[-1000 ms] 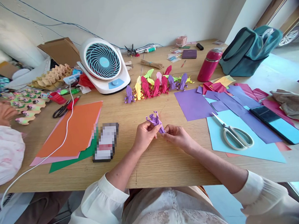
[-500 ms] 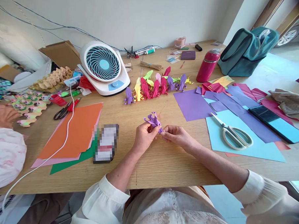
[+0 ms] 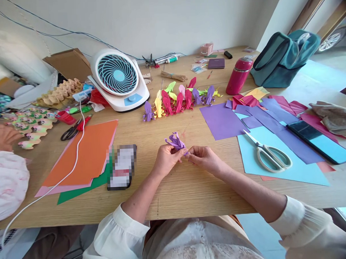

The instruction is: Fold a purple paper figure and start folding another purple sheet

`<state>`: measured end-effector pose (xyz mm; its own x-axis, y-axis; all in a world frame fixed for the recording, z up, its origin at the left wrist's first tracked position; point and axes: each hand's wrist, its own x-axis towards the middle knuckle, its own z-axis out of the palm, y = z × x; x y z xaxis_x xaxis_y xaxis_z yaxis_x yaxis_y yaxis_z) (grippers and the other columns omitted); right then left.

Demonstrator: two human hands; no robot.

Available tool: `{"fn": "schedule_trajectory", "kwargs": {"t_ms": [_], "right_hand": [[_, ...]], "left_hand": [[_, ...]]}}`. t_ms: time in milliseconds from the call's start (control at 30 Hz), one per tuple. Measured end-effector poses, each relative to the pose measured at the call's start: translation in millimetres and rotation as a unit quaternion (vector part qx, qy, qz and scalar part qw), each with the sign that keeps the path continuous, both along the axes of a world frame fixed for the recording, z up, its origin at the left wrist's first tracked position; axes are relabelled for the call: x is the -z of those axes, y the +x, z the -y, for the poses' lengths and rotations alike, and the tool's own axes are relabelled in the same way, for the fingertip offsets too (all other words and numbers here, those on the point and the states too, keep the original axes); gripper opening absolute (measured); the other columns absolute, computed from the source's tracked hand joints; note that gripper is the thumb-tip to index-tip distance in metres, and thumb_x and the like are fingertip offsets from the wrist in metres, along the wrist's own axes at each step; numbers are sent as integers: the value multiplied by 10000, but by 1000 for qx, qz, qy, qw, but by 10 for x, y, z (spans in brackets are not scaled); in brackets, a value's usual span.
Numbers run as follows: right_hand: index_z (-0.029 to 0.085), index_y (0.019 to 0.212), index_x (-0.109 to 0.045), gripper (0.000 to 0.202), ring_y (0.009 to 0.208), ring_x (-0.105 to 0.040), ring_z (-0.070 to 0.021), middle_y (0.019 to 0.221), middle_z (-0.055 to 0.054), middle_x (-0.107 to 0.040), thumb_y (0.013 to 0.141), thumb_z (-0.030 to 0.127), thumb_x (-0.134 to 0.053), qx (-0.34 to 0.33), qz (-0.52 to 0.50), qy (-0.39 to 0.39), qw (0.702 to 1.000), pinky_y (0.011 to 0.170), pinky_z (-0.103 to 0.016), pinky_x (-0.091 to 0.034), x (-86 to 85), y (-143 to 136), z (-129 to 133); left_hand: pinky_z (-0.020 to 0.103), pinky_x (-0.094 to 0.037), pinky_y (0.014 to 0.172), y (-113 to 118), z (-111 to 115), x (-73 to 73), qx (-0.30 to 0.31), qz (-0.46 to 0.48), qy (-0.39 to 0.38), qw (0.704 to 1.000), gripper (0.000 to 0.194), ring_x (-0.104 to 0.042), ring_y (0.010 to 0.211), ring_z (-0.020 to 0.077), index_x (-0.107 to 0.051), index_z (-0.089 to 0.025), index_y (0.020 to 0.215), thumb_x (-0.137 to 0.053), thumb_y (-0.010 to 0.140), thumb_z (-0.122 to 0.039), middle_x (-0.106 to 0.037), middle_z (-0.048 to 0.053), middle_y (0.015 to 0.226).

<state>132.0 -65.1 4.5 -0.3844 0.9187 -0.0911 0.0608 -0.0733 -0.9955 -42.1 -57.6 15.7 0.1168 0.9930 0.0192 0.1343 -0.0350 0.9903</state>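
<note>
Above the middle of the table, my left hand (image 3: 169,158) grips a small purple origami figure (image 3: 176,141) between thumb and fingers. Curled points stick out of its upper left side. My right hand (image 3: 202,157) pinches the lower right tip of the same figure, its thumb and fingertip pressed together. The hands nearly touch, and their fingers cover the figure's lower part. Farther back stands a cluster of similar folded paper figures (image 3: 180,102) in purple, yellow, red, green and pink.
Left lie orange sheets (image 3: 85,152), a phone (image 3: 122,167) and a white cable (image 3: 76,158); behind them stands a fan (image 3: 118,75). Right are scissors (image 3: 270,155) on light blue paper (image 3: 295,177), purple sheets (image 3: 221,121), a red bottle (image 3: 239,77) and a teal bag (image 3: 283,61). Another person's hand (image 3: 3,137) is far left.
The purple figure has tilted slightly and shifted a little left and down in my fingers. My right fingers have shifted slightly at its tip. The view has moved slightly.
</note>
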Motion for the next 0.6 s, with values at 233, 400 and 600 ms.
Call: {"fn": "schedule_trajectory", "kwargs": {"t_ms": [233,400,600], "right_hand": [[184,720,-592,374,549,-452,-110,615,17,-554,805,544,-646,-24,39,24,999,520,-254,-335,-74,106,37],[201,809,-618,293,669,-576,-179,740,-45,-631,884,479,-566,67,225,136,962,608,-301,-429,-212,879,210],[221,1086,-607,401,867,-599,-352,939,-175,-595,917,547,-446,230,583,266,733,753,-472,-446,32,2085,558]], "left_hand": [[189,-411,404,-68,-75,-18,-39,56,-9,998,358,-473,406,64,-644,-134,672,-830,650,-439,-562,-42,502],[197,-408,399,-122,-107,-22,-56,75,-15,996,365,-447,403,60,-656,-138,673,-845,623,-446,-560,-45,516],[188,-352,413,-68,-112,-29,-22,49,-30,998,352,-440,419,57,-664,-137,651,-842,629,-440,-560,-34,517]]}}
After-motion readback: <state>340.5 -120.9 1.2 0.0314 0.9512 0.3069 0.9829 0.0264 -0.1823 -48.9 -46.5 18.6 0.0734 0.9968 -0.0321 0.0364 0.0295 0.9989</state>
